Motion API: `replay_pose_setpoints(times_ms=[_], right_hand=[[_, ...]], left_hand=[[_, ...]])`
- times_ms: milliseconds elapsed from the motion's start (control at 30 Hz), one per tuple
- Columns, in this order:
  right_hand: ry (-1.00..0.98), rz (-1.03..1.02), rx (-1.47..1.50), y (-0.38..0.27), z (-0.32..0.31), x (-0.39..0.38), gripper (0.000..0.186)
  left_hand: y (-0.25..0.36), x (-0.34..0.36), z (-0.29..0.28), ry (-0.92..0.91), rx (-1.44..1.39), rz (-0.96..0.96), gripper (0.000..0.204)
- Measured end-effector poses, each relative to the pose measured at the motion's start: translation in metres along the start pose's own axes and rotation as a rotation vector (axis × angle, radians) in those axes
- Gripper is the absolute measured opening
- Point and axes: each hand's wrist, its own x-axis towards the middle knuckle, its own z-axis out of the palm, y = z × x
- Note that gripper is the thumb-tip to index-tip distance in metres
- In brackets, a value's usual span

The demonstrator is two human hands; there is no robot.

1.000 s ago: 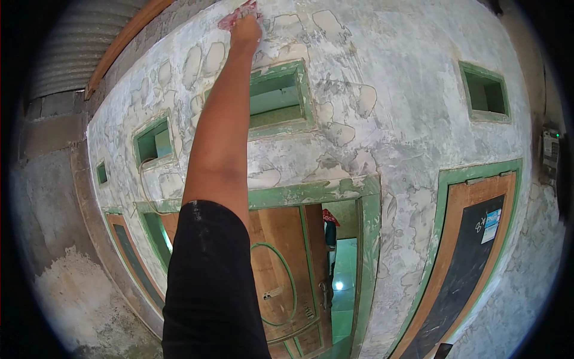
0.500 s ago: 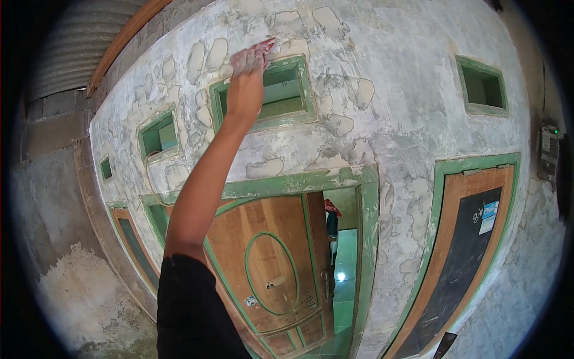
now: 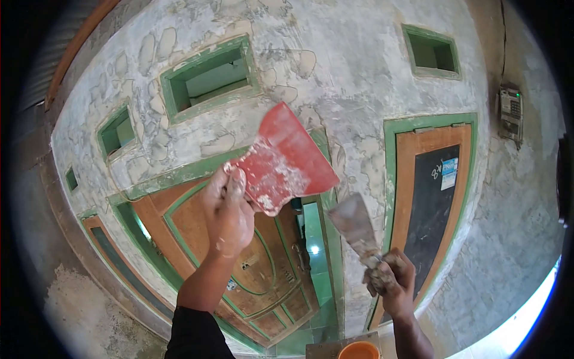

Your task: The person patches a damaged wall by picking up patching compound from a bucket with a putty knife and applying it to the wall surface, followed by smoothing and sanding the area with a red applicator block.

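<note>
My left hand [image 3: 230,206] grips a red plastic putty spreader [image 3: 290,152] by its narrower edge. White filler smears the spreader's middle, and pale residue marks my fingers. Lower and to the right, my right hand [image 3: 396,281] is closed around the handle of a putty knife [image 3: 354,224]; its broad metal blade points up and left. The two tools are close but apart, both held in front of the wall [image 3: 353,66], which carries patchy grey and white filler. Most of the knife's handle is hidden by my fingers.
A wooden door [image 3: 239,263] in a green frame stands partly open behind my left arm. Green-framed vents [image 3: 209,78] sit above it. On the right are a dark-panelled door [image 3: 427,203] and a meter box [image 3: 510,113]. An orange container [image 3: 360,350] shows at the bottom edge.
My left hand has come down from the wall above the vent, bringing the red spreader to chest level. My right hand with the putty knife has entered view. The view has shifted right and down.
</note>
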Motion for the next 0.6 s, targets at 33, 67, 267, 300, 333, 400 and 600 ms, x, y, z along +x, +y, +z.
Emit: replay_pose_setpoints(times_ms=[33, 67, 267, 300, 333, 400, 600], right_hand=[[-0.019, 0.007, 0.019, -0.003, 0.005, 0.004, 0.028], [-0.003, 0.010, -0.004, -0.004, 0.008, 0.006, 0.028], [-0.029, 0.101, -0.060, -0.004, 0.021, 0.008, 0.020], [-0.024, 0.114, -0.063, -0.002, 0.020, 0.002, 0.020], [-0.025, 0.140, -0.057, 0.002, 0.018, -0.005, 0.021], [-0.012, 0.178, -0.058, 0.007, 0.015, -0.014, 0.021], [0.087, 0.243, 0.099, 0.015, 0.010, -0.009, 0.024]], left_hand=[[-0.001, -0.007, 0.003, -0.002, -0.005, -0.006, 0.026], [-0.004, -0.014, 0.009, -0.009, 0.043, -0.004, 0.025], [-0.021, -0.050, 0.014, -0.018, 0.368, -0.038, 0.024], [-0.018, -0.053, 0.011, -0.015, 0.365, -0.052, 0.024], [-0.012, -0.057, 0.011, 0.017, 0.330, -0.091, 0.022], [-0.012, -0.069, 0.015, 0.038, 0.285, -0.108, 0.022], [-0.029, -0.121, -0.009, -0.166, 0.536, -0.339, 0.019]])
